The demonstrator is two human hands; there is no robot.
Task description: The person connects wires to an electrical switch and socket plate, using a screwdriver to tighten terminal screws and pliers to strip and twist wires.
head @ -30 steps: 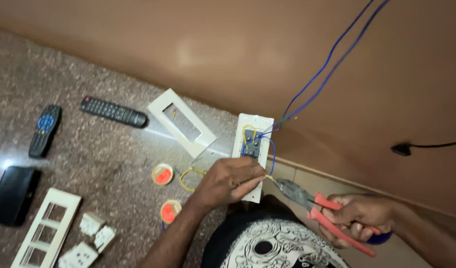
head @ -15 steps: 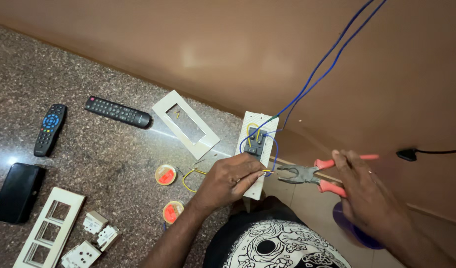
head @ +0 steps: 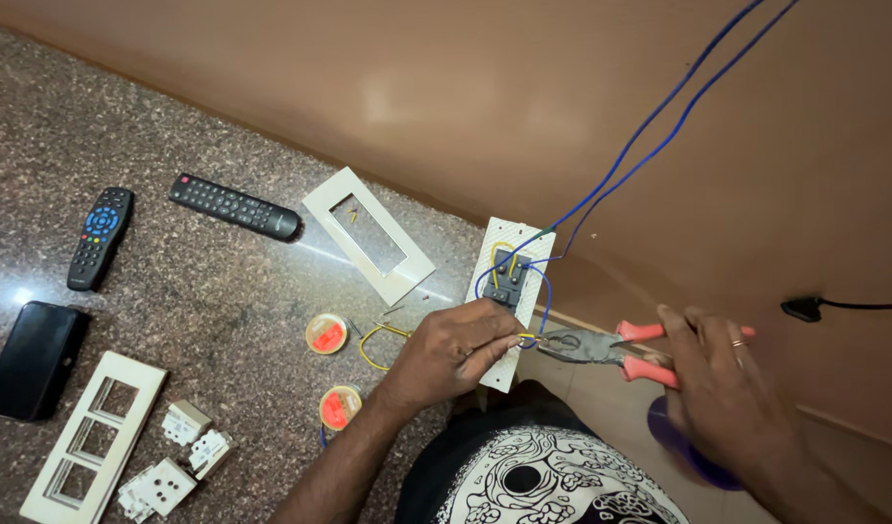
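While the right hand (head: 723, 383) is wrapping its fingers around the red handles of the pliers (head: 601, 347), the pliers' tips are pinching a yellow wire (head: 527, 337) (it is very thin). The left hand (head: 456, 351) is pressing closed on the white switch plate (head: 517, 254), lying on the speckled floor (head: 223, 291) by the wall, near two tape rolls (head: 328, 333).

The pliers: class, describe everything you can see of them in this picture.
The pliers have dark grey metal jaws and red-orange handles, seemingly plastic-coated. They lie nearly level, jaws pointing left, tips at a yellow wire pinched by the left hand. The right hand grips the handles, beside the white switch plate.
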